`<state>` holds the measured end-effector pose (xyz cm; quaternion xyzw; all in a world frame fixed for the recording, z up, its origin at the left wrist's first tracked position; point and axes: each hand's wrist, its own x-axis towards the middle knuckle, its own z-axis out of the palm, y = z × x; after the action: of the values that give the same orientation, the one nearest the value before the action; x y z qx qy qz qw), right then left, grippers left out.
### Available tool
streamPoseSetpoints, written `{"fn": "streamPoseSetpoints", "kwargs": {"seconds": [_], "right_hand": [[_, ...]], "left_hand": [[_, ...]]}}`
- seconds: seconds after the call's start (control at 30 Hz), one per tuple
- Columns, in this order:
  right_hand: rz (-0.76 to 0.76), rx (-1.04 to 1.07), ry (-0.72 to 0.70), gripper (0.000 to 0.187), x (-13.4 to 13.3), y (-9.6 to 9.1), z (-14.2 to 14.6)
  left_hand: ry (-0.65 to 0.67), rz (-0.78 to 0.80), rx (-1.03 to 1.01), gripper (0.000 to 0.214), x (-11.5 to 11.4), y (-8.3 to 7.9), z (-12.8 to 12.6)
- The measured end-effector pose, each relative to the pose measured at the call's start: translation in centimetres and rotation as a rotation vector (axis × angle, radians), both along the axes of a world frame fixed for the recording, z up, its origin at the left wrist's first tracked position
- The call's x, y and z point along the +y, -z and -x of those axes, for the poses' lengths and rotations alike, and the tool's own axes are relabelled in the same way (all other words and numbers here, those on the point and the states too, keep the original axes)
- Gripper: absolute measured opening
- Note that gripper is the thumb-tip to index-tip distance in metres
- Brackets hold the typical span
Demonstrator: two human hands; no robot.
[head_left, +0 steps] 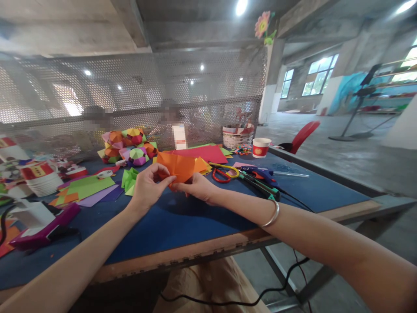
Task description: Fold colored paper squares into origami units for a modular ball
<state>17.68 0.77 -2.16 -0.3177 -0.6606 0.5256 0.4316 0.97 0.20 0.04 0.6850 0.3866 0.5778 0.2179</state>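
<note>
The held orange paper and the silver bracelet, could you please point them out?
Held orange paper (181,166), head view: middle of the sheet.
Silver bracelet (277,211), head view: outer curve of the band.

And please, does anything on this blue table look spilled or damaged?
Possibly: small multicoloured pieces seem to lie loose beside the white-and-red paper cup rather than in a container, so they may have spilled. Nothing else stands out.

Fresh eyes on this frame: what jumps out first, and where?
Probably the bright orange paper, held by the left hand and right hand over the blue tabletop. Then the multicoloured folded-paper balls, clustered beyond the hands and to the left, and the pink flower high up near the pillar, right of centre.
</note>
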Motion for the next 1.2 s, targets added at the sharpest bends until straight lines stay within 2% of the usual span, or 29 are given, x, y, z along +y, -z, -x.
{"fn": "streamPoseSetpoints", "kwargs": {"seconds": [0.17, 0.4, 0.67, 0.8, 0.9, 1.07, 1.13, 1.2], "right_hand": [[0.014, 0.022, -0.022, 0.032, 0.0, -0.1, 0.1], [0.002, 0.035, -0.008, 0.031, 0.1, 0.4, 0.4], [-0.008, 0.083, 0.031, 0.031, 0.2, 0.7, 0.7], [0.008, 0.114, 0.025, 0.034, 0.1, 0.7, 0.8], [0.030, 0.113, 0.023, 0.033, 0.0, 0.5, 0.8], [0.094, 0.090, 0.097, 0.016, -0.8, -0.6, 0.6], [0.120, 0.076, 0.132, 0.015, -1.0, -1.0, 0.6], [0.135, 0.064, 0.150, 0.014, -1.1, -1.2, 0.5]], "left_hand": [[-0.028, -0.024, 0.024, 0.022, -0.2, 0.1, 0.0], [-0.059, -0.050, 0.036, 0.019, -0.6, 0.0, -0.3], [-0.028, -0.049, 0.047, 0.020, -0.9, -0.1, -0.5], [-0.034, -0.002, 0.010, 0.031, -0.4, 0.0, -0.3], [0.035, 0.088, -0.034, 0.047, -0.1, 0.0, -0.2], [0.147, 0.118, -0.124, 0.070, 0.2, -0.3, 0.1], [0.130, 0.133, -0.176, 0.073, 0.3, -0.6, 0.4], [0.121, 0.212, -0.202, 0.065, 0.5, -0.7, 0.8]]}}
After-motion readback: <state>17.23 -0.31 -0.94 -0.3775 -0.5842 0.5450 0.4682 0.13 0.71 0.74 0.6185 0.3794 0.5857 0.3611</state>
